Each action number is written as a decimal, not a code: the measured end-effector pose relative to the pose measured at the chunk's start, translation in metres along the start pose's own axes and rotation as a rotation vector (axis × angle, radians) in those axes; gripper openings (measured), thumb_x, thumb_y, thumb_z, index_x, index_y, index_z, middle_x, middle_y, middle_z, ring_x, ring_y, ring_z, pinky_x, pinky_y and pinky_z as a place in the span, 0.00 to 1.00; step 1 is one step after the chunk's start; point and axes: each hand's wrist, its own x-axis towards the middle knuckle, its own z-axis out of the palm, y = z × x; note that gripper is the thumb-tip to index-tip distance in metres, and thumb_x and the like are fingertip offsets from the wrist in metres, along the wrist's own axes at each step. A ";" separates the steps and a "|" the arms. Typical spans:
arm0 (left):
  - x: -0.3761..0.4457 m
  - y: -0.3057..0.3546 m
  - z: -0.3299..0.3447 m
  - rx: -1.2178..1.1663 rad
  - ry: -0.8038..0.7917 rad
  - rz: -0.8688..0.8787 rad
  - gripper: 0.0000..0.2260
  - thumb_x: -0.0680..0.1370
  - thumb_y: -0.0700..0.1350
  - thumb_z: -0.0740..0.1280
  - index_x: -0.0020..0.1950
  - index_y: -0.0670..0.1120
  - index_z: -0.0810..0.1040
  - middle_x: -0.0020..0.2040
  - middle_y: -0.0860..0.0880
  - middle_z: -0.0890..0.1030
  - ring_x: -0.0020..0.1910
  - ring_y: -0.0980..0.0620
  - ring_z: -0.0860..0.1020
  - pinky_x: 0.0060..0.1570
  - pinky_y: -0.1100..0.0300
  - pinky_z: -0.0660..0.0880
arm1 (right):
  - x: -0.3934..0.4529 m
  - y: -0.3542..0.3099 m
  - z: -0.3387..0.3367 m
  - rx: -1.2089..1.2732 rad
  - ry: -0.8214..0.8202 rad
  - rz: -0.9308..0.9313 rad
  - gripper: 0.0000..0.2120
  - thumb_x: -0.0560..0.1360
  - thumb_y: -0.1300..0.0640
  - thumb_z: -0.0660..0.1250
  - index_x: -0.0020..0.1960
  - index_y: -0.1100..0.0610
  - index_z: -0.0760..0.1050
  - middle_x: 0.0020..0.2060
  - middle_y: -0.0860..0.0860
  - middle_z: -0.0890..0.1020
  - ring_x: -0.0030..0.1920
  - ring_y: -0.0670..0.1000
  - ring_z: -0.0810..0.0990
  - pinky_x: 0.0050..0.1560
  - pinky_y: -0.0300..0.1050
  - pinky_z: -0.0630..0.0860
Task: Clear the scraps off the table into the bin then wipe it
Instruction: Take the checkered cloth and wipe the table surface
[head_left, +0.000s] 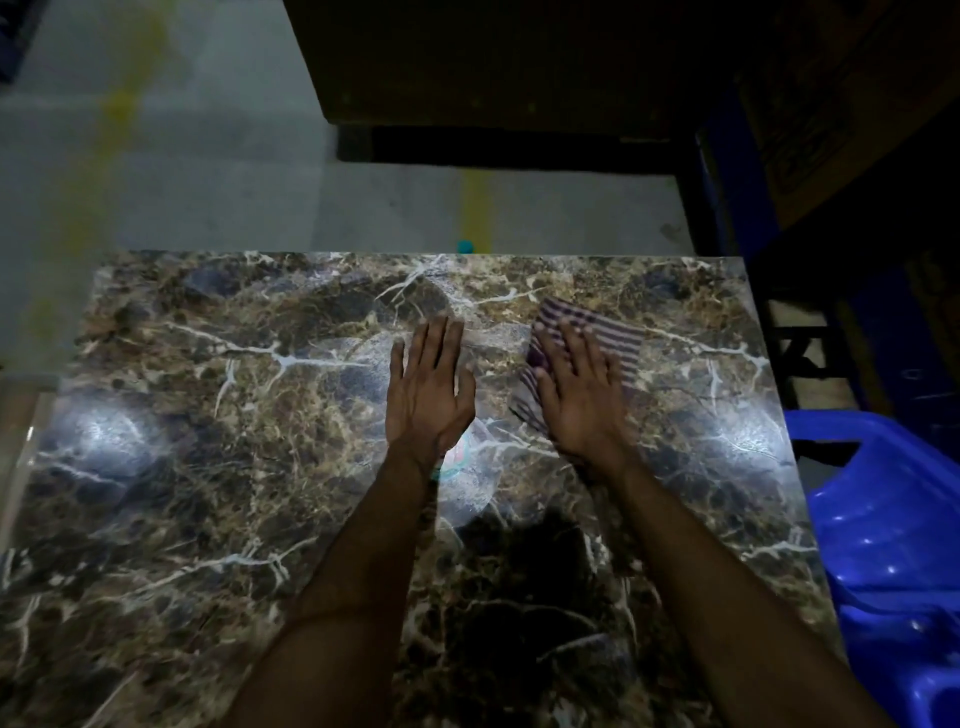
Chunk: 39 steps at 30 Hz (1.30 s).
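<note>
Bare forearms (358, 571), no sleeves

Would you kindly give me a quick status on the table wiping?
Left hand flat on the table, holding nothing. Right hand pressing the striped cloth, fingers straight. No scraps visible; nothing in the way.

Striped cloth (613, 338) flat on marbled table (208, 415)

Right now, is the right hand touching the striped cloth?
Touching. The head view shows the right hand lying flat on the striped cloth, fingers spread across it, pressing it onto the table.
</note>
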 end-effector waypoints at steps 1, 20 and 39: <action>0.000 0.001 0.000 -0.001 0.001 -0.006 0.27 0.86 0.55 0.52 0.85 0.53 0.53 0.85 0.52 0.53 0.84 0.52 0.49 0.82 0.44 0.45 | 0.015 -0.009 0.002 0.012 0.005 -0.008 0.27 0.86 0.41 0.44 0.85 0.41 0.48 0.85 0.48 0.51 0.84 0.53 0.46 0.82 0.60 0.46; 0.043 -0.003 -0.004 0.018 0.107 0.006 0.21 0.82 0.47 0.59 0.75 0.46 0.69 0.72 0.44 0.71 0.72 0.42 0.67 0.73 0.43 0.64 | 0.069 -0.028 0.003 0.008 0.017 -0.013 0.28 0.86 0.41 0.43 0.85 0.43 0.51 0.85 0.49 0.53 0.84 0.55 0.48 0.81 0.59 0.44; 0.068 -0.006 -0.015 0.070 0.064 0.104 0.17 0.77 0.47 0.63 0.65 0.46 0.74 0.62 0.45 0.74 0.58 0.43 0.71 0.61 0.46 0.70 | 0.096 -0.059 0.007 -0.011 -0.035 -0.131 0.30 0.84 0.40 0.41 0.84 0.44 0.55 0.84 0.51 0.55 0.84 0.56 0.51 0.81 0.62 0.50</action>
